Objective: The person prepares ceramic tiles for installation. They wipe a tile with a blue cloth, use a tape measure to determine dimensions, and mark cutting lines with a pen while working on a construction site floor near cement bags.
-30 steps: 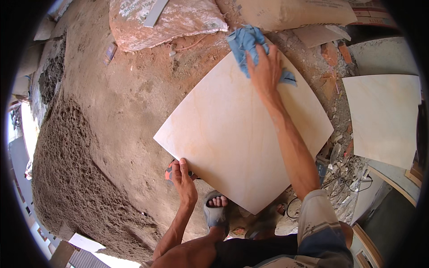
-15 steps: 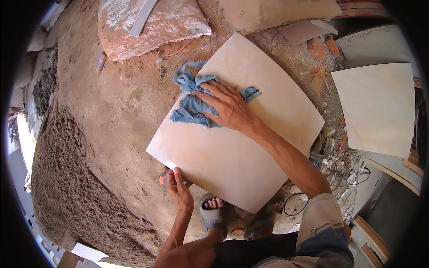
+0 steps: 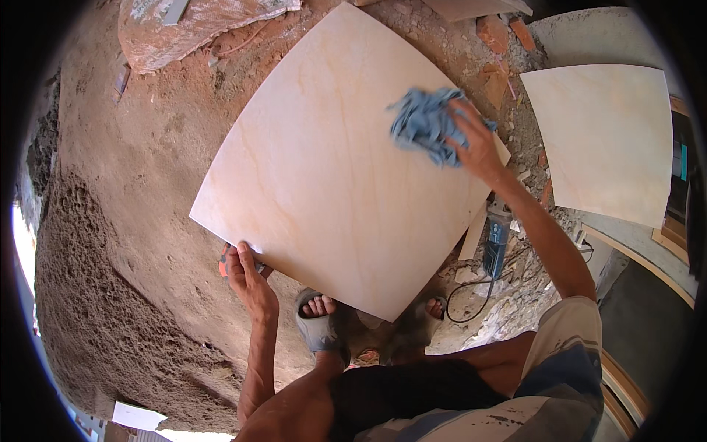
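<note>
A large cream, veined square tile (image 3: 335, 188) is held at an angle above my sandalled feet. My left hand (image 3: 250, 283) grips its lower-left edge, thumb on top; a red-and-black object (image 3: 225, 261) shows partly behind those fingers, too hidden to name. My right hand (image 3: 475, 147) presses a crumpled blue cloth (image 3: 423, 121) on the tile's upper-right part, fingers curled into it, slightly blurred. A corded power tool (image 3: 495, 247) with a blue body lies just right of the tile, beside pale offcut pieces.
A second cream tile (image 3: 596, 140) stands at the right by a concrete ledge and wooden boards. A dusty sack (image 3: 199, 33) lies at the upper left, a rough dirt mound (image 3: 96, 309) at the left. Rubble and broken bricks (image 3: 492, 33) lie along the right of my workspace.
My right hand has wiped the cloth from the far corner across to the left edge, then back to the right side. The view has shifted, showing more of the power tool.
</note>
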`<action>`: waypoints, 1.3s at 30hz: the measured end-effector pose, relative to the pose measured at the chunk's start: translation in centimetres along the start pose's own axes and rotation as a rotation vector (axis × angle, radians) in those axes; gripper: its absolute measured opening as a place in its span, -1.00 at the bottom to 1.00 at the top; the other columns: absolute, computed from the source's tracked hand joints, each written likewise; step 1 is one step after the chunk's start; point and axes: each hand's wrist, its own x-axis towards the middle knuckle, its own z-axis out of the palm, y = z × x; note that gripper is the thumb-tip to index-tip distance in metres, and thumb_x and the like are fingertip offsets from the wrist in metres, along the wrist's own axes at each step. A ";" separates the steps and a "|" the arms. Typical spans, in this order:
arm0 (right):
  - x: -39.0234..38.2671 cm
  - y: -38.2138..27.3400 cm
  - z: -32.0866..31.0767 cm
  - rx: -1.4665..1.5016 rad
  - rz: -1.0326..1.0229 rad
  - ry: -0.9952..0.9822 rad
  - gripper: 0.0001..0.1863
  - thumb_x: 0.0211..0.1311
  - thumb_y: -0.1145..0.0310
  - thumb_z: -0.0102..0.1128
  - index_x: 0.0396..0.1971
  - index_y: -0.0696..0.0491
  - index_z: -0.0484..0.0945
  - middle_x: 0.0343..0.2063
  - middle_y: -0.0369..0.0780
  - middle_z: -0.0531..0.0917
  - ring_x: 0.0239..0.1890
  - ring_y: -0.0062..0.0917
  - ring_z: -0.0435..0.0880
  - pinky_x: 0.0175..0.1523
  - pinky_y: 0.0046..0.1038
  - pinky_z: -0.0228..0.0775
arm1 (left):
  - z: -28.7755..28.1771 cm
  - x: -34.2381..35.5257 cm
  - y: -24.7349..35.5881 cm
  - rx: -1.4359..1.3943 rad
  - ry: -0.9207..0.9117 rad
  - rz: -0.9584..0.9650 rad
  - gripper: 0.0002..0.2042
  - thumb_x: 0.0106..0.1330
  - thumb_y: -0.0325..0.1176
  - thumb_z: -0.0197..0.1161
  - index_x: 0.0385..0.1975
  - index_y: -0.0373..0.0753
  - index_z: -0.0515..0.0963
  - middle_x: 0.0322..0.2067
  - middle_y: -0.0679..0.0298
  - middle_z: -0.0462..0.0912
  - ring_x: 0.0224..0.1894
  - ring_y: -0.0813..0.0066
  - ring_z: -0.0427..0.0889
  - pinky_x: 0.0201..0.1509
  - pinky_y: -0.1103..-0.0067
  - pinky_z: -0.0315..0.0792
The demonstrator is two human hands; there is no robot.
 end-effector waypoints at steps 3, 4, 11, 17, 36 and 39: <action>-4.9 1.6 -0.2 -0.021 0.121 0.072 -0.41 0.16 0.37 0.60 0.21 0.11 0.65 0.40 -0.05 0.54 0.42 -0.10 0.56 0.59 0.01 0.34 | 1.0 0.3 0.4 -0.008 -0.010 0.016 -0.64 0.73 -0.05 0.07 0.18 -0.23 0.50 -0.01 0.29 0.65 -0.01 0.58 0.68 -0.04 0.44 0.80; -7.3 -0.4 0.6 -0.084 0.054 0.075 -0.42 0.15 0.38 0.60 0.20 0.10 0.66 0.39 -0.06 0.54 0.42 -0.10 0.56 0.58 0.01 0.34 | 1.0 0.1 0.7 -0.015 -0.001 0.016 -0.64 0.73 -0.05 0.07 0.18 -0.23 0.49 -0.01 0.29 0.65 0.01 0.58 0.68 -0.03 0.43 0.80; -14.3 -3.8 1.6 -0.020 -0.514 -0.076 -0.21 0.03 0.32 0.66 0.36 -0.09 0.59 0.26 -0.18 0.55 0.34 -0.27 0.54 0.64 -0.04 0.24 | -0.4 1.2 -1.6 -0.044 -0.045 0.036 -0.64 0.71 -0.04 0.13 0.16 -0.23 0.51 0.00 0.28 0.66 0.00 0.57 0.65 0.05 0.42 0.73; -14.1 -2.6 -0.2 -0.156 -0.020 0.009 -0.26 0.15 0.27 0.63 0.31 0.09 0.49 0.20 -0.07 0.49 0.22 -0.13 0.50 0.32 0.07 0.41 | -0.4 1.9 -2.5 -0.088 -0.028 0.072 -0.62 0.68 -0.02 0.18 0.14 -0.23 0.54 0.01 0.26 0.67 0.03 0.51 0.68 0.04 0.41 0.73; -16.8 -20.8 8.7 0.226 -0.896 -0.217 -0.47 0.38 0.31 0.29 0.34 -0.19 0.55 0.35 -0.22 0.61 0.45 -0.37 0.53 0.66 -0.09 0.20 | -0.7 2.0 -1.6 -0.241 -0.197 -0.007 -0.69 0.72 -0.06 0.11 0.10 -0.20 0.47 0.02 0.25 0.64 0.04 0.46 0.73 0.05 0.42 0.76; -6.6 -23.2 12.7 0.155 -0.766 -0.079 -0.39 0.32 0.31 0.40 0.39 -0.16 0.54 0.40 -0.24 0.57 0.51 -0.37 0.45 0.68 -0.11 0.13 | -1.7 2.5 -2.0 -0.267 -0.163 -0.005 -0.65 0.72 -0.06 0.09 0.16 -0.23 0.46 0.03 0.18 0.68 0.05 0.40 0.75 0.11 0.44 0.74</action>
